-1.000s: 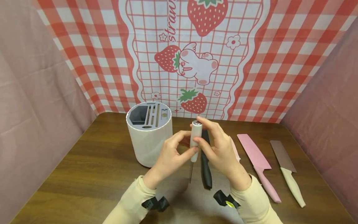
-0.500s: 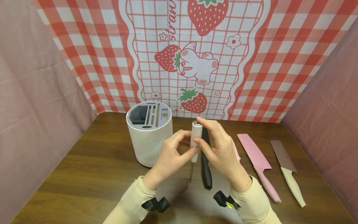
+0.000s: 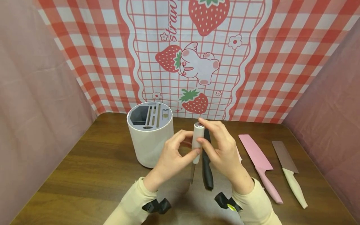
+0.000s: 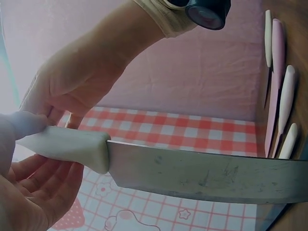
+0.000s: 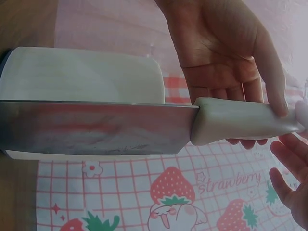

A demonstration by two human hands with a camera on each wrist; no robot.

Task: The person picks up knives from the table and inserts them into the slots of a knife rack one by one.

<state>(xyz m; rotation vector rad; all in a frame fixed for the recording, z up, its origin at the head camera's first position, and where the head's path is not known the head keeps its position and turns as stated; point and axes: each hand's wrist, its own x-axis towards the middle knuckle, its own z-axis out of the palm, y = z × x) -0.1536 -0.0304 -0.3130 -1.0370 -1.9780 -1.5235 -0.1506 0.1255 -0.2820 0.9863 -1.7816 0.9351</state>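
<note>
Both hands hold one knife upright, its white handle (image 3: pixel 198 137) at the top and its blade (image 3: pixel 192 172) pointing down. My left hand (image 3: pixel 175 154) pinches the handle between thumb and fingers from the left. From the right, my right hand (image 3: pixel 223 150) pinches it higher up, the index finger at the metal end cap. In the left wrist view the broad steel blade (image 4: pixel 202 175) shows side-on with marks on it. In the right wrist view the blade (image 5: pixel 96 127) crosses in front of the white block (image 5: pixel 82 77). Whether the tip touches the table cannot be told.
A round white knife block (image 3: pixel 152 143) with a grey slotted top stands left of the hands. Behind the held knife lies a black-handled knife (image 3: pixel 207 175). Further right lie a pink knife (image 3: pixel 256 153) and a cream-handled knife (image 3: pixel 292 184); another pale pink one is partly hidden.
The handle's upper end and my right hand have shifted very slightly to the right. Both hands keep their hold on the knife, and nothing else has visibly moved.
</note>
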